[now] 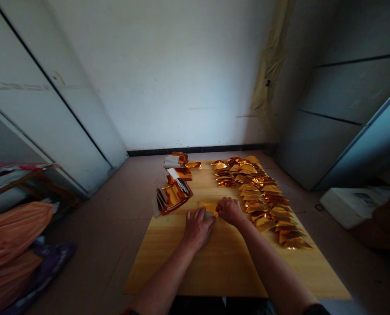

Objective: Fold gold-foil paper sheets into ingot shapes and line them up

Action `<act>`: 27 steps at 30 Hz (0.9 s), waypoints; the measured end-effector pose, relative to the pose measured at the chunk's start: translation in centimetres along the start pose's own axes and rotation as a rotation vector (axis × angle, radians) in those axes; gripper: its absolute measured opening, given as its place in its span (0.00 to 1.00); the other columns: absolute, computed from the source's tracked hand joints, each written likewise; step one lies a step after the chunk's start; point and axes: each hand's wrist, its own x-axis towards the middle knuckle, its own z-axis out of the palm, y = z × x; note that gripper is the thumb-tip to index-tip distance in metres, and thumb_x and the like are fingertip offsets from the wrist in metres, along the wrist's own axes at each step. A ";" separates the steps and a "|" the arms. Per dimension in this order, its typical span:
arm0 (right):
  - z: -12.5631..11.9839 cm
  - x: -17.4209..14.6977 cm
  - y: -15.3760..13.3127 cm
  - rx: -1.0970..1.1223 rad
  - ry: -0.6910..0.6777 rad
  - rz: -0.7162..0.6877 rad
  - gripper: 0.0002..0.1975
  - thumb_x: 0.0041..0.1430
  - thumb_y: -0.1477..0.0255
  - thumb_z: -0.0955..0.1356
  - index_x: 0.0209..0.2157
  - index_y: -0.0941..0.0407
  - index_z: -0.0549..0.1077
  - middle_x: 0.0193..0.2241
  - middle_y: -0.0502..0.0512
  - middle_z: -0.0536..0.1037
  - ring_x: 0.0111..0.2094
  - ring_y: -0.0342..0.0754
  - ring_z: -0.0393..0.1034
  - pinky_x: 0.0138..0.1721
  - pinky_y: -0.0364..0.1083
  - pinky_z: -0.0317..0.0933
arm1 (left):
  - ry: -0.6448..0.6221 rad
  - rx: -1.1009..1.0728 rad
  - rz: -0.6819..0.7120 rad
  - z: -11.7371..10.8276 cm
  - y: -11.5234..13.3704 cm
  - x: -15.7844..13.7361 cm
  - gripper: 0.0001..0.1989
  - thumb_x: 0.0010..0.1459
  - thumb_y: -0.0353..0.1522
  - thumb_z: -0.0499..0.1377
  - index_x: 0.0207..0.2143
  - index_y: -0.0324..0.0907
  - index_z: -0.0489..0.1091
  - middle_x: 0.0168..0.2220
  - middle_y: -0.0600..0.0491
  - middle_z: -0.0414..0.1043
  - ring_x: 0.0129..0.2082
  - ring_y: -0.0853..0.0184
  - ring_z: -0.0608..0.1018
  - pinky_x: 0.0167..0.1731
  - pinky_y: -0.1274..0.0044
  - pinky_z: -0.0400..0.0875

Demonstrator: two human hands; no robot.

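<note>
A small sheet of gold foil paper [208, 205], with a greyish part showing near its front edge, lies partly folded on the wooden board. At its left front edge, my left hand [197, 228] holds the sheet between thumb and fingers, low against the board. My right hand [229, 211] is closed on the sheet's right end, its fingertips pinched together. Part of the sheet is hidden under the fingers. Just right of my right hand are rows of folded gold foil pieces [250, 192], overlapping one another.
Stacks of foil sheets [173, 197] lie on the left of the wooden board [221, 267], with another bundle [175, 160] at its far left corner. A white wall [182, 78] stands behind. Orange cloth [14, 232] is at left, a white box [349, 205] at right.
</note>
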 end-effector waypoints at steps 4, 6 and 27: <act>-0.1 -0.1 0.1 0.016 0.003 -0.011 0.05 0.52 0.68 0.68 0.31 0.53 0.75 0.37 0.52 0.76 0.43 0.49 0.66 0.41 0.46 0.51 | -0.011 -0.007 -0.011 -0.1 0.1 0.1 0.15 0.60 0.33 0.55 0.48 0.55 0.70 0.58 0.45 0.62 0.58 0.54 0.64 0.54 0.48 0.52; -0.1 -0.1 0.2 0.030 -0.005 -0.010 0.05 0.51 0.68 0.69 0.32 0.52 0.76 0.37 0.52 0.76 0.43 0.49 0.66 0.41 0.45 0.51 | -0.017 -0.003 -0.005 -0.2 0.1 0.1 0.15 0.59 0.33 0.55 0.48 0.56 0.70 0.58 0.45 0.62 0.58 0.54 0.63 0.54 0.47 0.51; 0.0 -0.6 0.5 -0.023 -0.017 -0.121 0.14 0.61 0.75 0.61 0.37 0.51 0.77 0.42 0.54 0.75 0.45 0.48 0.66 0.45 0.44 0.54 | 0.000 -0.059 -0.025 -0.9 -1.1 1.7 0.07 0.58 0.35 0.56 0.38 0.54 0.74 0.55 0.52 0.67 0.56 0.56 0.66 0.55 0.47 0.48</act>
